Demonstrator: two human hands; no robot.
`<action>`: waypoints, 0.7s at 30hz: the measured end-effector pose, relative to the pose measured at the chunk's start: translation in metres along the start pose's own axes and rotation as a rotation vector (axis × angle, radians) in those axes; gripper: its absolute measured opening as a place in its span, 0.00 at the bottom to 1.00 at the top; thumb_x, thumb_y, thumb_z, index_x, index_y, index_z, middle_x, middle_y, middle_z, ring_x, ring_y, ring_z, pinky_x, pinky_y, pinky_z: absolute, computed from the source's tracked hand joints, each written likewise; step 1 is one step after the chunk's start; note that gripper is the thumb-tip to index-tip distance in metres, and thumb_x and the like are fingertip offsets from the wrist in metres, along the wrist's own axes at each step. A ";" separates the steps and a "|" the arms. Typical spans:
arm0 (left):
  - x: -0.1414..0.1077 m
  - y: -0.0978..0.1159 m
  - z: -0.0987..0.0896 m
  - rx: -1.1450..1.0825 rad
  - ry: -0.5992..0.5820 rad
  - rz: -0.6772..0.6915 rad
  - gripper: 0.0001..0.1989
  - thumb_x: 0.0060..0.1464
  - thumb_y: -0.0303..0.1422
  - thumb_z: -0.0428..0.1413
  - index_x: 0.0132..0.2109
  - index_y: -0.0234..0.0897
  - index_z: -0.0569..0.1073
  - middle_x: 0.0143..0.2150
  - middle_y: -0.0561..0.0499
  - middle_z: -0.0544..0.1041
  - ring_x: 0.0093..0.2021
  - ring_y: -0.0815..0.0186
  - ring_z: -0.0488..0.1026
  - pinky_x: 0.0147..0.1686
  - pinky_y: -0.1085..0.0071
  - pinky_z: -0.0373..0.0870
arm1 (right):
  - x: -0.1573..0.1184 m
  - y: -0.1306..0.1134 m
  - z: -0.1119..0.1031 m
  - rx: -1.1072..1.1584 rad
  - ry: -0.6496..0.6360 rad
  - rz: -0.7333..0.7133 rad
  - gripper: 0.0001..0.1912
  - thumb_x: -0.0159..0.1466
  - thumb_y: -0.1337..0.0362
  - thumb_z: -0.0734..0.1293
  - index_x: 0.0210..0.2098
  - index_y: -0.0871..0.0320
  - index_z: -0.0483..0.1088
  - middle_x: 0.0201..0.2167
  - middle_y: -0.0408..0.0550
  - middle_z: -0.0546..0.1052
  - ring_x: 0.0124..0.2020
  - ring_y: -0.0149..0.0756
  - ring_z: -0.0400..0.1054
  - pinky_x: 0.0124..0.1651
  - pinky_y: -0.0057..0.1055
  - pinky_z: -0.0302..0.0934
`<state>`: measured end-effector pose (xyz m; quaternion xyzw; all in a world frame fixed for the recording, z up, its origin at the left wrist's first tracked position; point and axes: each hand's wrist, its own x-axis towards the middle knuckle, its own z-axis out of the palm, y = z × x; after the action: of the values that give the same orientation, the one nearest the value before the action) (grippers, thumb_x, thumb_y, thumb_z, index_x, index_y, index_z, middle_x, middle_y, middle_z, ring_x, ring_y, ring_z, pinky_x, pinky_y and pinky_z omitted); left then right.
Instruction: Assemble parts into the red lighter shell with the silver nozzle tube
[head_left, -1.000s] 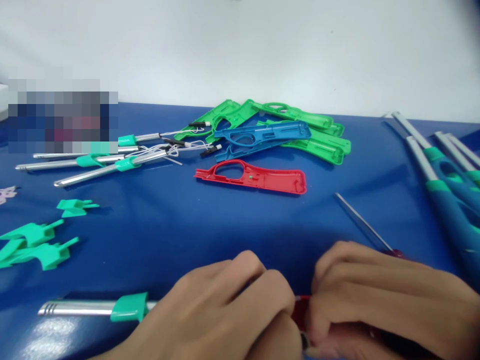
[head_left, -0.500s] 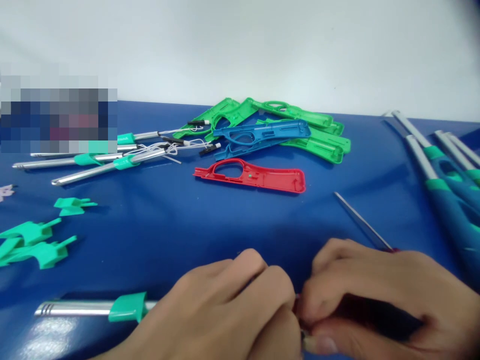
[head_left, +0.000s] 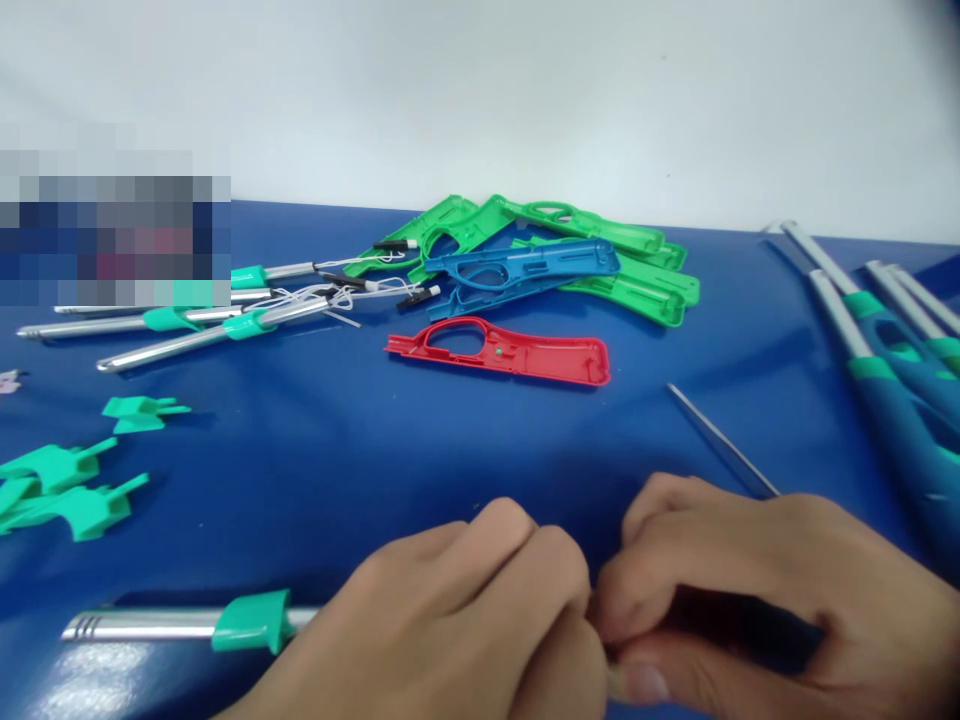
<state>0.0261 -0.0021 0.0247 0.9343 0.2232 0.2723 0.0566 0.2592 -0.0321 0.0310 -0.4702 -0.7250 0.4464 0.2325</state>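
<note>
Hands meet over a metal tube at the near edge

Fingers of the left hand (head_left: 465, 610) are curled shut around a metal tube (head_left: 139, 626) with a teal collar (head_left: 251, 620); the tube sticks out leftward along the blue table (head_left: 337, 470). The right hand (head_left: 757, 590) is pinched closed right against it, on something dark I cannot tell apart. A thin rod (head_left: 720, 440) emerges just behind the right hand. Beyond the hands lies open table up to the red shell (head_left: 502, 352). Behind the red shell are green shells (head_left: 630, 280) and a blue one (head_left: 525, 265). Teal clips (head_left: 67, 490) lie left of the red shell, finished lighters (head_left: 892, 380) well to its right.
</note>
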 end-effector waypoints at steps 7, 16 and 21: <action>0.003 -0.002 0.000 0.005 -0.014 -0.007 0.14 0.68 0.34 0.55 0.31 0.39 0.71 0.31 0.50 0.72 0.33 0.65 0.71 0.30 0.72 0.76 | -0.005 -0.001 0.001 0.001 -0.033 -0.004 0.02 0.71 0.57 0.73 0.40 0.40 0.78 0.34 0.25 0.83 0.35 0.25 0.74 0.35 0.23 0.66; 0.002 0.000 0.001 0.027 -0.010 -0.011 0.14 0.68 0.33 0.55 0.31 0.39 0.71 0.31 0.50 0.72 0.33 0.65 0.71 0.32 0.70 0.76 | -0.007 0.001 0.003 0.001 -0.079 0.026 0.02 0.73 0.57 0.71 0.42 0.41 0.77 0.36 0.28 0.82 0.38 0.27 0.73 0.39 0.27 0.65; -0.003 0.000 -0.002 0.036 -0.010 -0.016 0.13 0.66 0.25 0.54 0.31 0.39 0.70 0.31 0.52 0.72 0.31 0.66 0.69 0.31 0.69 0.74 | -0.006 -0.002 0.001 0.004 -0.102 0.032 0.02 0.73 0.57 0.71 0.42 0.42 0.77 0.35 0.28 0.82 0.37 0.27 0.72 0.38 0.28 0.63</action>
<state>0.0230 -0.0035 0.0247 0.9347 0.2352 0.2632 0.0431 0.2604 -0.0385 0.0329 -0.4578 -0.7274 0.4748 0.1892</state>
